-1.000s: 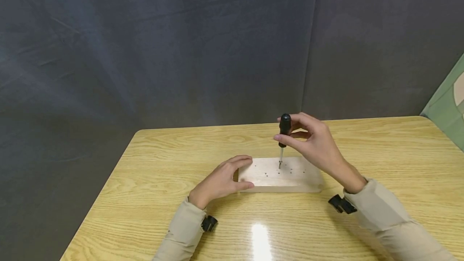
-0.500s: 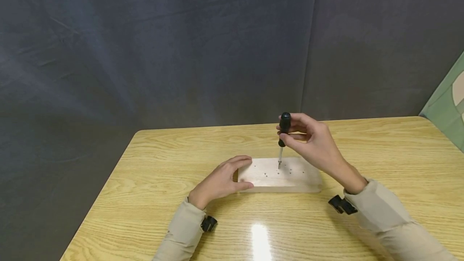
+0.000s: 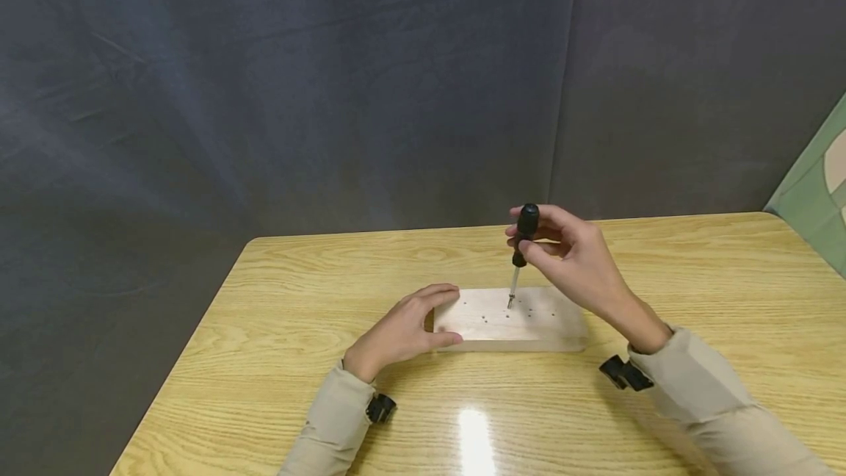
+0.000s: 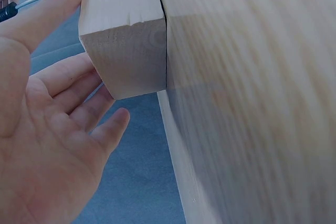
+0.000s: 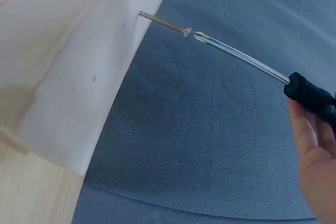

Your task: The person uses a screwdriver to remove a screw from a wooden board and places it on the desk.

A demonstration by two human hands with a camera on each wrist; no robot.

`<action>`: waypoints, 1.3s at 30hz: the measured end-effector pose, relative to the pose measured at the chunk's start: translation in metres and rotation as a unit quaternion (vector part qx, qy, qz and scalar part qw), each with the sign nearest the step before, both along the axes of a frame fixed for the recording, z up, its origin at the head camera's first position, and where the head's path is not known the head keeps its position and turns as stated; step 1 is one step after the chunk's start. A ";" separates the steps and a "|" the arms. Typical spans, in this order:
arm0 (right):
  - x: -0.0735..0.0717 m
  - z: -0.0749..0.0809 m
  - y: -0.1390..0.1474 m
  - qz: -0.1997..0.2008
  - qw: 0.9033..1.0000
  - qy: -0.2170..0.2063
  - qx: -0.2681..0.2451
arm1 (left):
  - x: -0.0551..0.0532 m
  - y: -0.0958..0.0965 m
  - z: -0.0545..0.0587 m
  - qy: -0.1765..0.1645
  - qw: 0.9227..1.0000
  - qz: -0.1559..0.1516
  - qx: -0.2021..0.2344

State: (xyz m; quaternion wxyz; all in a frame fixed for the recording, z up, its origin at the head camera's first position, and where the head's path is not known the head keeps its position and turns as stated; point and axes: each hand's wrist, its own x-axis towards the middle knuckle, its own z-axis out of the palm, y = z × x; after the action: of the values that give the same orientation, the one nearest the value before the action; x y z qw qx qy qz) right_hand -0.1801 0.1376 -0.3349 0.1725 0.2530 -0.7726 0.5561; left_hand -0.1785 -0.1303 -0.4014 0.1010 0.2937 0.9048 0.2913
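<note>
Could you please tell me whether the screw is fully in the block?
Mostly out: the right wrist view shows the screw projecting from the block, its thread exposed.

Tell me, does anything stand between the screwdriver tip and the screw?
Nothing visible does. In the right wrist view, the Phillips screwdriver in the right hand points at the wood screw across a slight gap. The left hand holds the wooden block at its left end, off that line.

In sight are one screwdriver point(image 5: 265, 70), one screw point(image 5: 164, 22), one block point(image 3: 509, 333), one counter point(image 3: 317, 300), one left grip point(image 3: 405, 325) and one right grip point(image 3: 581, 263), two sleeves point(image 3: 717, 395), two wrist cameras point(image 3: 380, 408), and several holes point(image 3: 483, 316) too small to number surely.
</note>
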 end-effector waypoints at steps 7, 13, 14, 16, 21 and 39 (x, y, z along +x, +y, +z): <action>0.000 0.002 0.003 -0.012 1.000 0.018 0.001 | 0.001 0.000 0.000 -0.001 1.000 -0.002 0.000; 0.001 0.006 0.010 -0.016 0.999 0.028 -0.011 | 0.002 0.002 0.001 0.005 1.000 -0.003 -0.003; 0.002 0.007 0.012 -0.017 0.999 0.030 -0.010 | 0.002 0.002 0.001 0.006 1.000 -0.003 -0.003; 0.003 0.008 0.015 -0.022 0.999 0.033 -0.004 | 0.002 0.003 0.002 0.009 1.000 0.002 0.001; 0.005 0.012 0.026 -0.034 0.999 0.037 0.002 | 0.004 0.011 0.007 0.017 1.000 0.013 0.020; 0.009 0.009 0.058 -0.077 0.993 0.088 0.030 | -0.002 0.041 0.012 0.074 0.997 -0.013 -0.002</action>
State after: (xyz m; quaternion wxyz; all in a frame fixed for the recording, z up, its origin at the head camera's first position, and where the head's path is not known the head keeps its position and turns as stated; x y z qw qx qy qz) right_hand -0.1709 0.1959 -0.3259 0.2749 0.2456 -0.7878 0.4934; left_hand -0.1802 -0.0890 -0.3899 0.0379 0.3256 0.9068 0.2652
